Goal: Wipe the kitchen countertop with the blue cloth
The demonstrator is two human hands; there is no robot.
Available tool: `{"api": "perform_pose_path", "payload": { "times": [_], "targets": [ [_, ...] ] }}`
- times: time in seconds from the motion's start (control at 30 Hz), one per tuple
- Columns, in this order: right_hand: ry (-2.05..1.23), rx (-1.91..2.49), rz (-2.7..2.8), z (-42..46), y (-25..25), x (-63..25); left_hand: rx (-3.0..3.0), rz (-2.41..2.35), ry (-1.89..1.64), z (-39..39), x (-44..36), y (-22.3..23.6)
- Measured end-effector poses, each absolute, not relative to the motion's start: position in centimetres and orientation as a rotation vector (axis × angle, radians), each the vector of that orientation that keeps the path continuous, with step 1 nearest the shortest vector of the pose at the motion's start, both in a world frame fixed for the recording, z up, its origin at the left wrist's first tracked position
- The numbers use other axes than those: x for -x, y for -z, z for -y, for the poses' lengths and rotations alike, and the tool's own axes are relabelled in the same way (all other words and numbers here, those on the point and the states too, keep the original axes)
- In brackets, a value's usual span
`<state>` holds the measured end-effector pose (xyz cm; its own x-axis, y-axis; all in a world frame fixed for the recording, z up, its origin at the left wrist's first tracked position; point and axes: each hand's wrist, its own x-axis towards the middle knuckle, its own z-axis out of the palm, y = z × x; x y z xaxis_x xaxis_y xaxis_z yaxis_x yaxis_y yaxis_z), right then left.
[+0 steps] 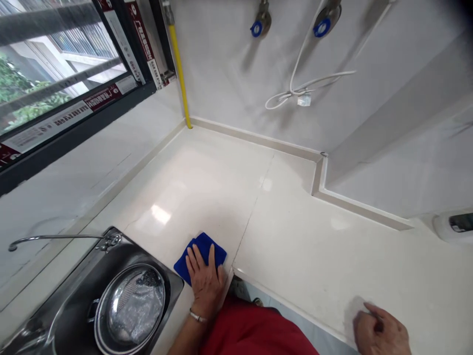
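Cloth, blue and folded, flat on the pale countertop, near its front edge and just beside the metal sink. Rests the left hand on top of it, palm down, fingers spread apart and pointing away from the body, thumb out to the right; not clamped on the cloth. Brings the left forearm up from the bottom edge of the view, with a bracelet around the wrist and a red shirt close alongside. Holds the right hand well apart, low on the right by the counter's front edge, fingers loosely curled, one digit stretched toward the upper left; cannot tell whether touching the surface or gripping anything. Farther left, a pot inside the sink, below a thin faucet.
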<state>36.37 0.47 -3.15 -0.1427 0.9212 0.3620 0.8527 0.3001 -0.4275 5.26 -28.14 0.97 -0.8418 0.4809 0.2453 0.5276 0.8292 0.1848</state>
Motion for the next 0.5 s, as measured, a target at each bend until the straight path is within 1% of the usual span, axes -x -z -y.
{"api": "perform_pose_path", "payload": {
  "times": [0.1, 0.2, 0.27, 0.37, 0.5],
  "targets": [
    [-0.141, 1.555, 2.021, -0.4, 2.9, -36.2, 0.835, 2.823, 0.365, 28.2, -4.3, -0.2],
    [-0.131, 1.538, 2.053, -0.3, 2.7, -36.1, 0.868, 2.82, 0.377, 30.2, -2.3, 0.3],
    [-0.128, 1.535, 2.059, -0.3, 2.6, -36.0, 0.782, 2.831, 0.378, 31.8, 0.0, 0.5],
    [-0.118, 1.541, 2.036, -0.5, 2.7, -36.2, 0.621, 2.861, 0.351, 33.6, 4.9, 0.1],
    [-0.084, 1.545, 2.013, -0.6, 2.8, -36.4, 0.455, 2.951, 0.306, 35.5, 13.5, -1.0]
  ]
}}
